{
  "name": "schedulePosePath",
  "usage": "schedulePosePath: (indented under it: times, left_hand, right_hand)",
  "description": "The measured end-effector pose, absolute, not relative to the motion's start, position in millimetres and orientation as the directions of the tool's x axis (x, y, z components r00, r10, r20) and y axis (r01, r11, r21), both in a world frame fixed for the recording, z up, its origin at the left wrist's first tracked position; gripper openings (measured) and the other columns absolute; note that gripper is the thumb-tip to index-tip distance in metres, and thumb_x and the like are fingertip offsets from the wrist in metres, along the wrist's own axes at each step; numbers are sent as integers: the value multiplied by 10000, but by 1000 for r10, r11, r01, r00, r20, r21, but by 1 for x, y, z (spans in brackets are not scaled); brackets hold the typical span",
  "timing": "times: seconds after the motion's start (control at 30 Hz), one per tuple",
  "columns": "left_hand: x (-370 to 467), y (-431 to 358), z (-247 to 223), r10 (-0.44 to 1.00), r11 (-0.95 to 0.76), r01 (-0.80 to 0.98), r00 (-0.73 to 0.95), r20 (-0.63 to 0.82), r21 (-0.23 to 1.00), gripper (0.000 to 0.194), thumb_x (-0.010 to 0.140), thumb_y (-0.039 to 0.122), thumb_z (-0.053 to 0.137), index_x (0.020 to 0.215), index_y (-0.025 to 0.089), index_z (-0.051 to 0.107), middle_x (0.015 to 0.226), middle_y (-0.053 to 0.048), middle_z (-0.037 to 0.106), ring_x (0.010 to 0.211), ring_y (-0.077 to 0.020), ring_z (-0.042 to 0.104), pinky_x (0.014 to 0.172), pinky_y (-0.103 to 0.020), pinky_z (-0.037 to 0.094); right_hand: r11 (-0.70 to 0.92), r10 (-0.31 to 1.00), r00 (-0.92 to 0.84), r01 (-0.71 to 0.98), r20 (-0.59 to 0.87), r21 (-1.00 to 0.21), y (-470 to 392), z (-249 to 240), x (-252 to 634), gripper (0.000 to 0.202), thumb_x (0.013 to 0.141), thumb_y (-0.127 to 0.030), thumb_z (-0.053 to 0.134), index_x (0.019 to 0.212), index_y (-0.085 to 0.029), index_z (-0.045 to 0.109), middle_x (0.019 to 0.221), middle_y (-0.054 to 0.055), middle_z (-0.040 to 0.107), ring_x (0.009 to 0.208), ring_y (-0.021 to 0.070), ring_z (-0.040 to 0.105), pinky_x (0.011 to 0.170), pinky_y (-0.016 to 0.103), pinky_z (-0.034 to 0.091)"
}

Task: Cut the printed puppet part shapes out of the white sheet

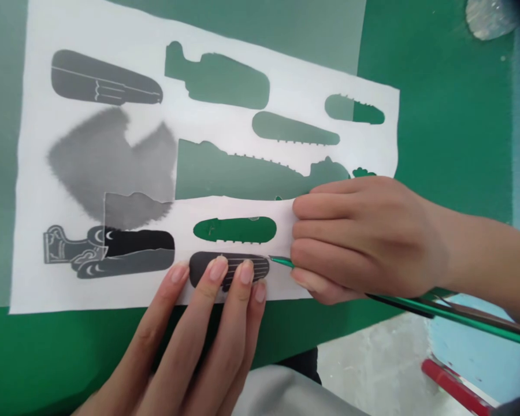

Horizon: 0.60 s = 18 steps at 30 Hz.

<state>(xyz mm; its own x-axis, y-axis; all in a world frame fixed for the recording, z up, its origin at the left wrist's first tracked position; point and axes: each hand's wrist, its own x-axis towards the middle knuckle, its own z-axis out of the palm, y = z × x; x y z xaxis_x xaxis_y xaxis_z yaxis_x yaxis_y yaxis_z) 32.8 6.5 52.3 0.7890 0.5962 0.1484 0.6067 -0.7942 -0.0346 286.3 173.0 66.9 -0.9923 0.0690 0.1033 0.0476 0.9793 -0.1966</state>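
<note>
A white paper sheet (225, 199) with printed dark shapes and several cut-out openings lies under both hands. My left hand (208, 335) rests its outstretched fingertips on the sheet, over a dark rounded shape with thin white lines (203, 268). Just to the right, my right hand (355, 248) lies on the sheet with its fingers closed around a slim green pointed tool (281, 262). Its tip is at the right end of the dark shape, and its shaft runs out behind the hand. I cannot tell the tool's exact kind. The right thumb is hidden.
Beneath the sheet is a green surface (437, 127), partly covered by a translucent sheet (251, 17). A clear, shiny object (489, 17) stands at the top right. Below the surface's edge are a pale floor (377, 352) and a red bar (455, 387).
</note>
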Motion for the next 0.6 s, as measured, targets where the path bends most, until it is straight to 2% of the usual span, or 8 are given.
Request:
schedulePosePath:
  times: [0.2,0.5,0.6]
  left_hand:
    - [31,6,53,594,-796,605,790,153,-34,939,864,740,652,1459,17,580,1499,-221,573,1572,-555,331,1375,-662,240]
    - [30,11,52,571,-811,582,809,142,-54,928,873,718,648,1444,-11,588,1496,-237,584,1570,-572,323,1366,-678,244]
    - [28,9,53,570,-812,581,809,141,-54,898,891,707,632,1452,6,593,1501,-219,591,1574,-560,323,1360,-678,255]
  right_hand:
    - [978,63,-992,40,108,-205,173,66,289,404,1132,-303,408,741,-228,481,654,-19,398,655,155,458,558,326,436]
    - [982,71,-994,55,83,-183,172,64,291,402,1121,-310,442,726,-234,444,648,-22,393,656,159,440,578,333,417]
    - [968,97,-988,65,118,-242,168,65,290,439,1138,-311,389,713,-232,468,629,-19,402,640,161,433,570,339,405]
